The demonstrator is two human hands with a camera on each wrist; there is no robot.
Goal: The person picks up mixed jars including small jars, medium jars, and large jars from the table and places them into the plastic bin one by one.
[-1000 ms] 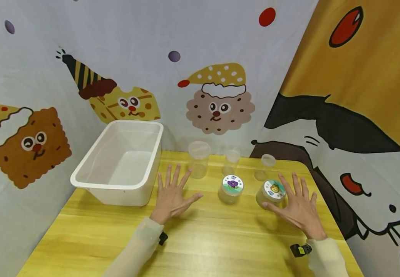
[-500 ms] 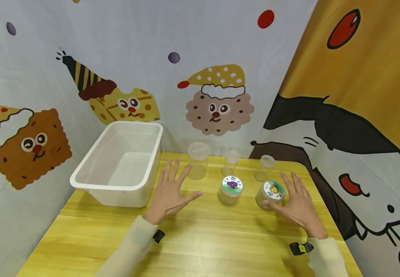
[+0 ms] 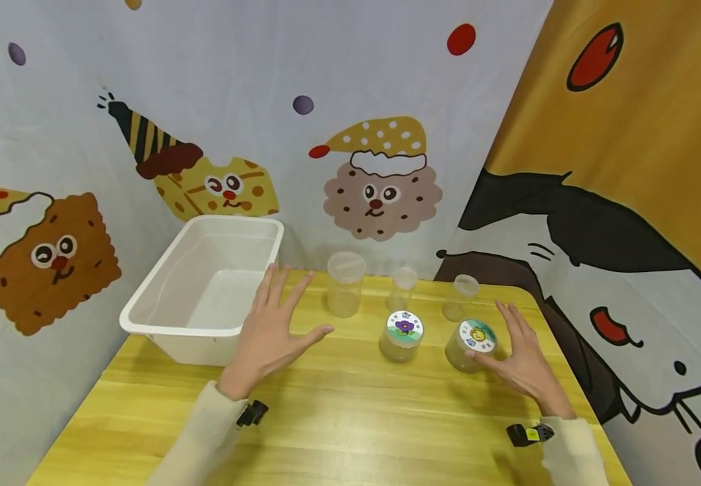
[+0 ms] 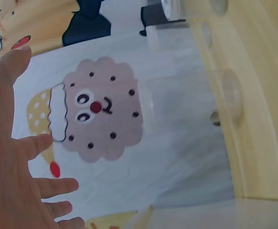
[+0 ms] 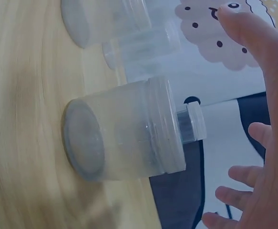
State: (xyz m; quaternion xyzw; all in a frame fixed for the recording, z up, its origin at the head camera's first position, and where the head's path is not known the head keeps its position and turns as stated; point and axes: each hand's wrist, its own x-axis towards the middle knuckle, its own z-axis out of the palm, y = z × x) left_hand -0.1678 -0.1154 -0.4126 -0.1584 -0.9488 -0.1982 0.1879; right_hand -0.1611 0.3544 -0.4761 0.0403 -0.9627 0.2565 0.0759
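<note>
My left hand [image 3: 265, 337] is held over the table with fingers spread, in front of the right side of a white plastic tub [image 3: 183, 332]. It holds nothing; the left wrist view shows the palm [image 4: 10, 162] and loosely bent fingers. My right hand [image 3: 526, 368] hovers beside a clear lidded jar [image 3: 464, 354] with a sunflower label. Its thumb overlaps the jar's edge in the head view, but a gap separates hand and jar [image 5: 124, 131] in the right wrist view. Left of that jar stands another, a clear jar with a purple-flower lid [image 3: 401, 337].
Behind the jars stand a large clear container [image 3: 345, 287] and two smaller ones, a clear cup [image 3: 402, 290] in the middle and a clear cup [image 3: 461, 297] at right. All rest on the wooden table [image 3: 350, 425]. A cartoon-printed curtain [image 3: 253, 81] hangs along the back.
My left hand has shifted left and slightly back, now overlapping the tub's right side. The right hand's fingers have drawn closer together. The jars and containers stay in place.
</note>
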